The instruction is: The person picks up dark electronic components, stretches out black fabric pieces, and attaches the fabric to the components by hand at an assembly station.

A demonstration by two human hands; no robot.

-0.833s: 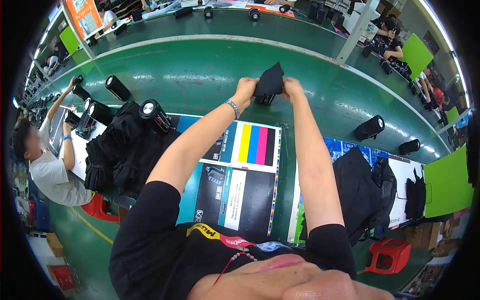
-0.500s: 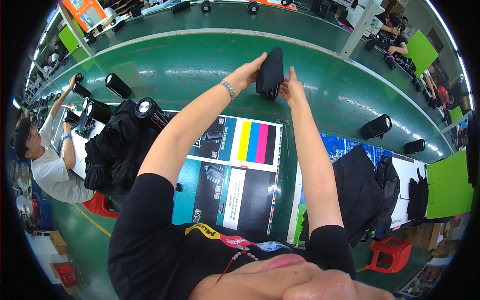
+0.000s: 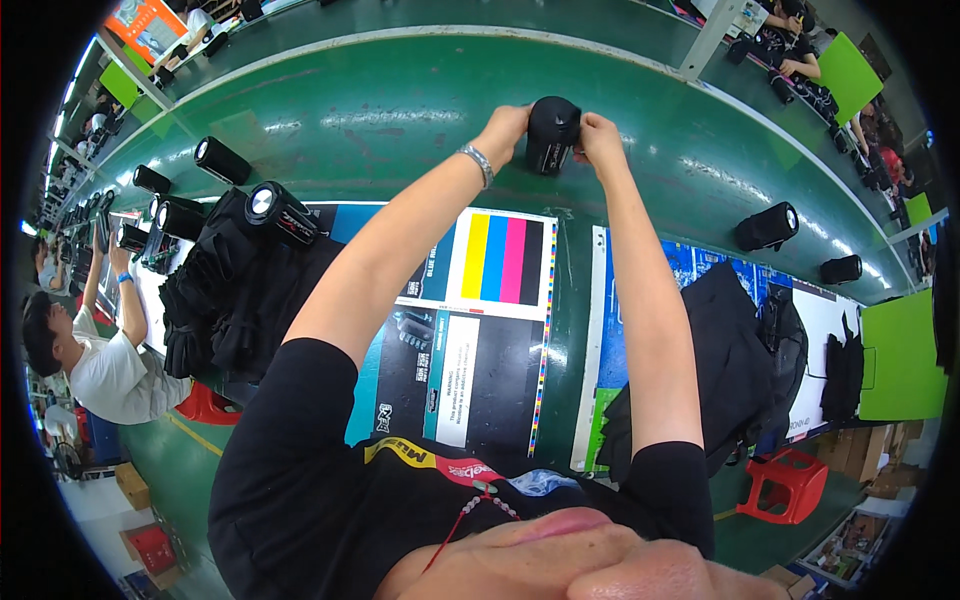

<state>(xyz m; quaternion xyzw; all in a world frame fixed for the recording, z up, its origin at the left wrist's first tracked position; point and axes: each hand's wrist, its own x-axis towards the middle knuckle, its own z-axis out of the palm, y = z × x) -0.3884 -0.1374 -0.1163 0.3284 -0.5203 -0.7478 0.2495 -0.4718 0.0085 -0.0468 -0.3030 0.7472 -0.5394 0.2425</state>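
Note:
At the far middle of the green bench, a black cylindrical speaker (image 3: 548, 158) stands roughly upright. A black cloth bag (image 3: 554, 115) is stretched over its top, and the lower side with pale print still shows. My left hand (image 3: 507, 132) is closed at the bag's left edge, fingers partly hidden behind it. On the opposite side, my right hand (image 3: 600, 140) pinches the bag's edge, fingers curled. Close to my left forearm, another speaker (image 3: 285, 212) with a silver end rests beside a heap of black cloth bags (image 3: 225, 300).
Printed sheets (image 3: 500, 330) lie in front of me. To the right are black cloth (image 3: 715, 350), two speakers (image 3: 767, 227) and a green panel (image 3: 905, 360). A co-worker (image 3: 105, 360) sits at the left. A pale rail (image 3: 440, 38) runs along the bench's far side.
The cloth bag, upright and peaked above the speaker before, now fits round its top. My right hand's fingers have gone from stretched to curled on the bag's edge. The co-worker's raised arm has lowered.

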